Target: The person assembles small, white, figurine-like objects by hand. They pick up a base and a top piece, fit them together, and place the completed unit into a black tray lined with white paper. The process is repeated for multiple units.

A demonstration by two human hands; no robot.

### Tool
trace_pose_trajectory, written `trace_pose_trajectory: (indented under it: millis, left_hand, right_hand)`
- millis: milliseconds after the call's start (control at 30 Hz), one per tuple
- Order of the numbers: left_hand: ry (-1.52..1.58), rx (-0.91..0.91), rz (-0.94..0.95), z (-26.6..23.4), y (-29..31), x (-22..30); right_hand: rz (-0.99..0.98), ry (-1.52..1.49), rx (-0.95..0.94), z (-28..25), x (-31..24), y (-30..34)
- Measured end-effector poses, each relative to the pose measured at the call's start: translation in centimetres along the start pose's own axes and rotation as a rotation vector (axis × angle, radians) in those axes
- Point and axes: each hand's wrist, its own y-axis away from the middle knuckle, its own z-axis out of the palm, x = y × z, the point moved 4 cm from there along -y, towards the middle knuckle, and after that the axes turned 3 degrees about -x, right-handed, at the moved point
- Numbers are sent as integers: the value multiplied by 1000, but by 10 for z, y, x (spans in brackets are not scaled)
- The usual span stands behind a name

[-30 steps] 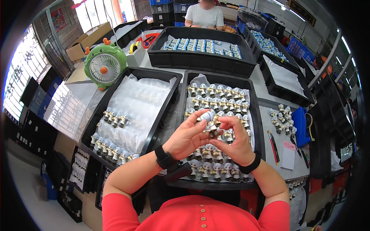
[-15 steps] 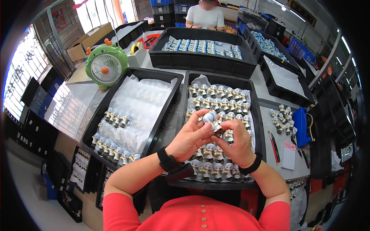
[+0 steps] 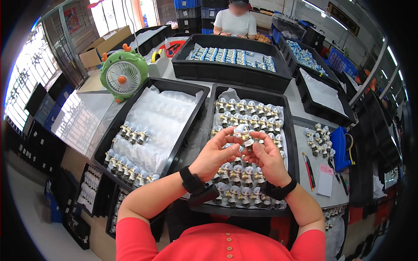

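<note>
Between my two hands, above the right-hand black tray [image 3: 285, 98], is a small figurine [image 3: 243, 132] with pale hair, a white and gold outfit and a dark base. My left hand [image 3: 219, 152] pinches it from the left near the head. The fingers of my right hand [image 3: 268, 158] close on its right side and lower part. Rows of similar figurines [image 3: 235, 174] stand on white lining in the tray below, partly covered by my hands. To the left, another black tray [image 3: 201, 93] holds a short row and a longer row of figurines [image 3: 126, 168] on white sheet.
A green fan [image 3: 124, 74] stands at the back left. Behind the trays is a deep black bin [image 3: 230, 71] of blue-and-white pieces, with a person [image 3: 235, 21] beyond. On the right lie loose figurines [image 3: 320, 140], pens [image 3: 309, 170], a notepad [image 3: 325, 180] and a blue box [image 3: 341, 148].
The figurine has turned in my fingers, so its front now shows instead of its hair. My right hand has shifted its grip. The whole view has moved slightly.
</note>
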Motion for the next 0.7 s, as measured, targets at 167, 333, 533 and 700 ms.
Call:
trace_pose_trajectory:
  millis: [167, 333, 533, 700]
  left_hand:
    - [-63, 0, 1, 3, 0, 3]
    - [-139, 6, 72, 1, 2, 2]
    - [-135, -58, 111, 5, -6, -7]
    - [-117, -11, 154, 3, -12, -4]
  right_hand:
    - [57, -79, -18, -4, 4, -2]
    - [-72, 171, -37, 5, 1, -4]
    - [-205, 389, 8, 10, 2, 5]
    - [-227, 430, -29, 18, 5, 3]
